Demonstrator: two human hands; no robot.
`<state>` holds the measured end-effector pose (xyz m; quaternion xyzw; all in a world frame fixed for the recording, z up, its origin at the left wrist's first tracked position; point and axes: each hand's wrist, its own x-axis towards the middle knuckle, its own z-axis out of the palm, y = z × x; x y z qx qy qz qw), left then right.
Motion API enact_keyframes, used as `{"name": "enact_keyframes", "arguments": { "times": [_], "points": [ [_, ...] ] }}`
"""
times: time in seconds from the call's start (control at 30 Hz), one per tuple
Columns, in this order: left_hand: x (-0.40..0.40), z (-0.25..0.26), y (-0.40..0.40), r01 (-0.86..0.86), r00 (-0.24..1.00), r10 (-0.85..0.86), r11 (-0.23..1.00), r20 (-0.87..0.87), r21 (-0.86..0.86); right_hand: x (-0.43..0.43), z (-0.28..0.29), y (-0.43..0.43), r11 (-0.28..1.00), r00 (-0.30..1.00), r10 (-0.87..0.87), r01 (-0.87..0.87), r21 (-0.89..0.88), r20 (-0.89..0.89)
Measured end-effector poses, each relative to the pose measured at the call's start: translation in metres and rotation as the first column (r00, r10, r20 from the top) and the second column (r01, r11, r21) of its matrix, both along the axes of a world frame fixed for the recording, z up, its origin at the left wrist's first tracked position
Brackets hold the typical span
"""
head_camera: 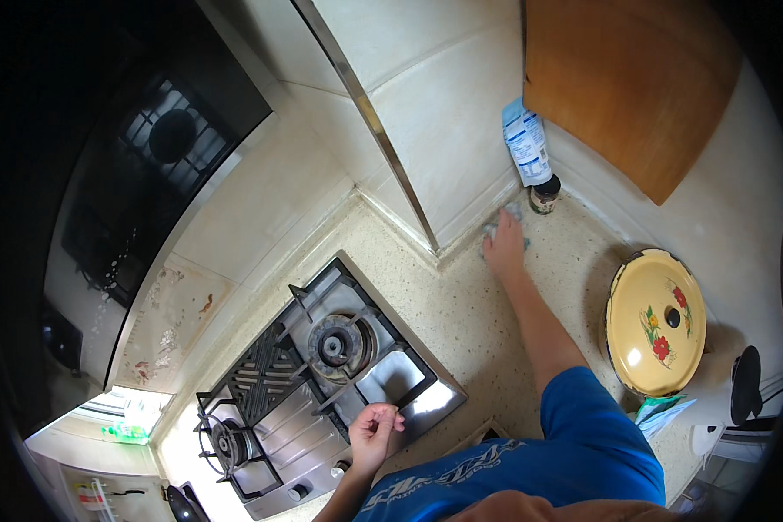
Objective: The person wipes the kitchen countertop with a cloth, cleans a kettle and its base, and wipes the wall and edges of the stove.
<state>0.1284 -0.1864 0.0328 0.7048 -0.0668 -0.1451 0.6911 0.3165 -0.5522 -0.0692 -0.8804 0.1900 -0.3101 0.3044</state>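
Note:
My right hand [504, 246] is stretched out to the back corner of the speckled countertop [470, 320], its fingers pressed on a crumpled greyish-blue cloth [512, 210]. Just beyond that hand stand a small dark-lidded jar [544, 196] and a blue-and-white packet [527, 147] bearing print. My left hand [377, 427] hovers near the front edge of a stainless-steel gas hob [300, 404]. Its fingers are curled in with no object visible in them. One burner [335, 347] lies beyond my left hand, towards the wall.
A yellow enamel lid [656, 323] with painted flowers sits at the right. The wooden board [633, 85] is at the upper right. A black range hood [156, 150] overhangs the left. A metal-edged wall corner [391, 150] juts towards the hob; green-and-white packaging [662, 414] lies near my right sleeve.

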Motion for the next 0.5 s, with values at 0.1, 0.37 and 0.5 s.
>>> {"name": "enact_keyframes", "arguments": {
  "times": [0.1, 0.37, 0.5],
  "points": [
    [-0.006, 0.000, 0.009, -0.019, 1.000, 0.019, 1.000, 0.011, 0.022, 0.003, -0.004, 0.000, 1.000, 1.000, -0.005, 0.005, 0.017, 0.029],
    [-0.023, 0.005, 0.023, -0.020, 1.000, 0.019, 0.998, 0.019, 0.051, -0.007, -0.006, 0.047, 0.999, 0.998, -0.025, 0.027, -0.036, 0.056],
    [-0.025, 0.004, 0.026, 0.002, 0.999, -0.004, 0.999, 0.035, 0.053, -0.053, -0.007, 0.070, 0.888, 0.887, 0.455, -0.446, -0.115, 0.075]
  ]
}}
